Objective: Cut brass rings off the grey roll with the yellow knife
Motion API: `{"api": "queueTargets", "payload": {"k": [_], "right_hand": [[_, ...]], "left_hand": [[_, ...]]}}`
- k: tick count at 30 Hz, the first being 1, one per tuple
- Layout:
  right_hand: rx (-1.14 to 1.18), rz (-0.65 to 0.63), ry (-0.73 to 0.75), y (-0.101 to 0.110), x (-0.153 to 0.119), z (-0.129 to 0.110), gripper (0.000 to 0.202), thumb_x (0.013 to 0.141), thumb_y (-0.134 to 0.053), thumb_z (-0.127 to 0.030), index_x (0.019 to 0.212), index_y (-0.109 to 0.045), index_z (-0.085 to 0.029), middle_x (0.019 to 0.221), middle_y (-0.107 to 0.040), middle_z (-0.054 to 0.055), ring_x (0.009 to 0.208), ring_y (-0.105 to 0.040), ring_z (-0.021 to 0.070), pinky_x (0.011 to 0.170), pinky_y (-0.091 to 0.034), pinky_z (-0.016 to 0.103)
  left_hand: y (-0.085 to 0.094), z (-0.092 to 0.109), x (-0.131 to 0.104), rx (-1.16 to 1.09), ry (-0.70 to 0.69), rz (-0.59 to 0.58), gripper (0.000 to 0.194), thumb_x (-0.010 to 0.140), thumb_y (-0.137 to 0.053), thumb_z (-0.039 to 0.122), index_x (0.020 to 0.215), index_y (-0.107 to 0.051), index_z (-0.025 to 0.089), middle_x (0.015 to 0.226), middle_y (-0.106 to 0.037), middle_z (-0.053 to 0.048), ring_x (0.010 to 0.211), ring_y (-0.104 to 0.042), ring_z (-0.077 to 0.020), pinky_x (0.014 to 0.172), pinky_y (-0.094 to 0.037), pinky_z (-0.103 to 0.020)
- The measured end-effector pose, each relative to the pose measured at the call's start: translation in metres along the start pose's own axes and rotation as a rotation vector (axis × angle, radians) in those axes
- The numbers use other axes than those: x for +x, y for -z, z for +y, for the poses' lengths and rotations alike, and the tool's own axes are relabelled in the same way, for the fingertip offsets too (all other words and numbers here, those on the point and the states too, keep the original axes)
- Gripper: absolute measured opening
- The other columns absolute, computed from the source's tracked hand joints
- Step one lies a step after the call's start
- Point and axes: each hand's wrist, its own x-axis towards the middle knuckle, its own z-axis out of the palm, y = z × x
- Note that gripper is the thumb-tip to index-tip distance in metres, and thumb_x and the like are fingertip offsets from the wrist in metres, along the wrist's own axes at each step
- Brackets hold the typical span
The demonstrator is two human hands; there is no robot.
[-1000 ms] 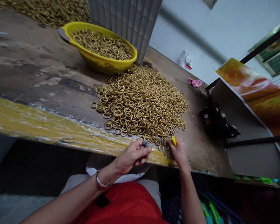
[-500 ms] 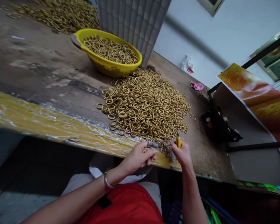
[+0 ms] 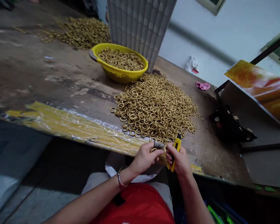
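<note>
The left hand (image 3: pixel 146 158) and right hand (image 3: pixel 182 160) are close together at the near edge of the counter (image 3: pixel 70 79). The left hand's fingers pinch a gold ring (image 3: pixel 153 150), with a grey finger cover (image 3: pixel 159 145) on the index finger. The right hand is closed around a yellow utility knife (image 3: pixel 177 144), whose dark tip points up and away from the person. Just beyond both hands lies the heap of gold rings (image 3: pixel 157 109), its near edge almost reaching the fingertips; a few loose rings lie around its margin. Farther off, ahead and left of the hands, a yellow basin (image 3: pixel 122 74) full of similar rings stands against a grey ribbed panel (image 3: pixel 140 31), and a second heap (image 3: pixel 84 32) lies beyond it. Well to the right of the hands is a black bag (image 3: pixel 232 126).
</note>
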Motion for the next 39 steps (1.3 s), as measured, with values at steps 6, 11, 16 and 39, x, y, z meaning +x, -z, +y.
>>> {"api": "queueTargets", "payload": {"k": [6,11,16,39], "right_hand": [[-0.895,0.106,0.479,0.010,-0.019,0.002,0.023,0.090,-0.049,-0.027,0.070,-0.053,-0.019,0.069,-0.050,0.000,0.063,-0.045,0.0128,0.059,-0.036,0.024],[-1.348,0.094,0.572,0.017,-0.025,0.012,0.024,0.077,-0.044,-0.002,0.088,-0.058,-0.018,0.083,-0.057,0.004,0.073,-0.052,0.0168,0.066,-0.037,0.026],[-1.486,0.112,0.526,0.017,-0.026,0.011,0.032,0.071,-0.045,0.003,0.090,-0.057,-0.019,0.084,-0.059,0.003,0.073,-0.055,0.0166,0.066,-0.038,0.025],[-1.525,0.208,0.347,0.085,0.009,0.017,0.024,0.087,-0.057,-0.035,0.070,-0.057,-0.019,0.072,-0.058,0.001,0.064,-0.052,0.0140,0.060,-0.033,0.024]], "left_hand": [[0.003,0.004,-0.001,-0.213,0.124,-0.081,0.026,0.076,-0.066,0.036,0.077,-0.064,0.011,0.050,-0.056,0.002,0.038,-0.045,-0.0069,0.037,-0.033,-0.017],[0.000,0.000,-0.003,-0.181,0.116,-0.082,0.022,0.077,-0.062,0.034,0.075,-0.063,0.012,0.050,-0.058,0.002,0.037,-0.046,-0.0067,0.036,-0.034,-0.016],[0.000,-0.001,-0.002,-0.099,0.089,-0.105,0.018,0.078,-0.060,0.031,0.077,-0.063,0.013,0.051,-0.060,0.002,0.038,-0.048,-0.0068,0.037,-0.035,-0.016],[0.007,0.006,0.000,-0.530,0.227,-0.210,0.033,0.073,-0.073,0.039,0.083,-0.053,0.015,0.072,-0.060,0.000,0.046,-0.044,-0.0041,0.036,-0.025,-0.014]]}}
